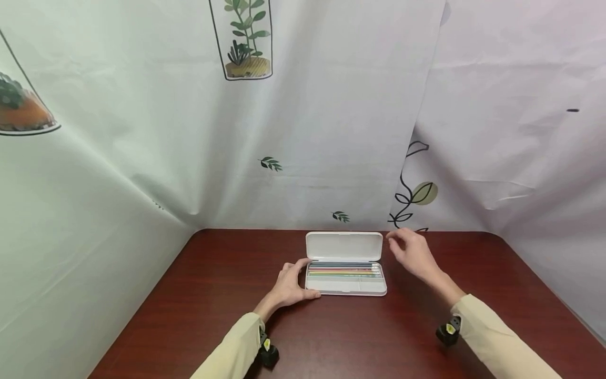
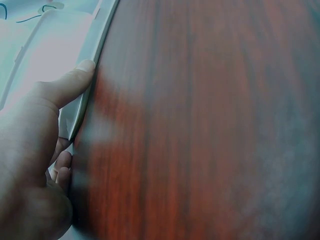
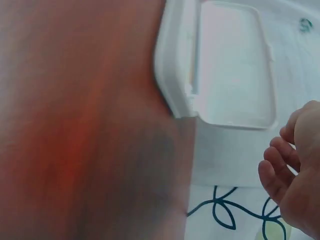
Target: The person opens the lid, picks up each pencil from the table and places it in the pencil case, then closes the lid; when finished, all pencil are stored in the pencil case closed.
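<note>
A white pencil case (image 1: 336,286) lies on the table with its lid (image 1: 344,246) raised at the back. Several coloured pencils (image 1: 343,271) lie side by side in its rear part, and the front compartments look bare. My left hand (image 1: 286,287) grips the case's left end, thumb along the front edge and fingers toward the back corner. In the left wrist view that thumb (image 2: 75,82) rests on the rim. Just right of the lid, my right hand (image 1: 414,253) hovers with loosely curled fingers (image 3: 272,177), apart from the case and holding nothing.
The dark red-brown table (image 1: 213,305) reaches back to a white curtain (image 1: 303,131) printed with plants. More curtain hangs along both sides. Each wrist wears a black strapped device, the right one (image 1: 447,332) near the sleeve cuff.
</note>
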Tool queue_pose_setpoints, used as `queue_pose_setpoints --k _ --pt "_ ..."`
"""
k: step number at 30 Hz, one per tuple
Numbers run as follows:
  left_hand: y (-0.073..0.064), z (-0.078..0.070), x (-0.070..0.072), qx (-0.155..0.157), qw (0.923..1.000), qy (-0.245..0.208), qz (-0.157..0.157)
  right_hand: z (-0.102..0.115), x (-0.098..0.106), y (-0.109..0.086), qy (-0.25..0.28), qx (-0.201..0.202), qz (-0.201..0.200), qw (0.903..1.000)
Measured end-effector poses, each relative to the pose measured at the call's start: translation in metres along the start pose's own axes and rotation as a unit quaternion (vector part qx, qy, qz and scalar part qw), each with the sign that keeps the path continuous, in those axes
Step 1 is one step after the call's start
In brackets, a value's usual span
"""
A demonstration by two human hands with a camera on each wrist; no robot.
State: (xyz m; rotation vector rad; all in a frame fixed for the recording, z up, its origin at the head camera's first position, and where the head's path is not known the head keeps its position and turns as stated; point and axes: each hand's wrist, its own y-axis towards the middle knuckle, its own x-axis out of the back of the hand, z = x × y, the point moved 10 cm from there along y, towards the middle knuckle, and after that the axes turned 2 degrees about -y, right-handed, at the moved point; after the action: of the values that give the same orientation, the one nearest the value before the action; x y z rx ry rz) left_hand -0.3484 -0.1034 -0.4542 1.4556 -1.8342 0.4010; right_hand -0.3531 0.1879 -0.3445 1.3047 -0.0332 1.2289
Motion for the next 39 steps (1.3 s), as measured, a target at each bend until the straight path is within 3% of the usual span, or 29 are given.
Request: queue_pose_setpoints --k 3,10,21,39 --pt "-0.001 0.000 0.000 0.000 1.0000 0.002 -0.002 -0.006 0.001 0.008 0.022 -0.027 -0.001 0.9994" --pt "0.000 0.000 -0.001 0.000 1.0000 0.008 -0.002 -0.017 -0.019 0.023 0.061 -0.090 0.053 0.9927" --pt "0.000 -0.002 -0.001 0.002 1.0000 0.001 0.000 -0.019 -0.034 0.031 0.074 -0.118 0.083 0.9868" --pt "-0.001 0.000 -0.002 0.005 1.0000 0.006 -0.001 -0.018 -0.034 0.025 0.087 -0.132 0.113 0.9810"
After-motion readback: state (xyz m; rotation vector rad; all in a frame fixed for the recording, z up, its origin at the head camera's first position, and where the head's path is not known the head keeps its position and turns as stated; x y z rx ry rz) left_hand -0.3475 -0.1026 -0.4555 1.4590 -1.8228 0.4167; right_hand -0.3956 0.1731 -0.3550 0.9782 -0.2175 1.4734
